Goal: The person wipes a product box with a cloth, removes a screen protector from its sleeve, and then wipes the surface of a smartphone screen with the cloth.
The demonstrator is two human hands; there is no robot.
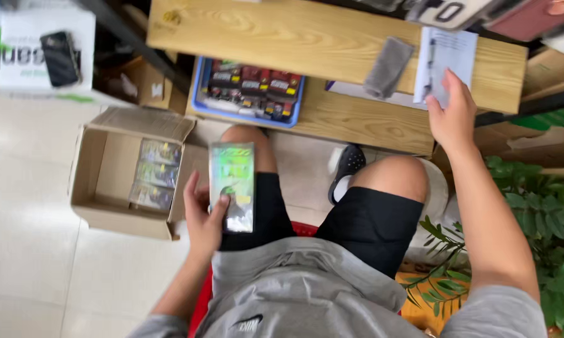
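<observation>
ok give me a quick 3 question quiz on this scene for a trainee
1. True or false: the left hand holds a shiny wrapped pack.
2. What does the right hand rest on? A) the grey cloth B) the white papers C) the blue tray
3. Fill in: the open cardboard box on the floor holds more ____.

Key
1. True; thumb and fingers close around the pack's lower half.
2. B; the fingers lie on the papers on the wooden table.
3. Packs; they are stacked against the box's right wall.
</observation>
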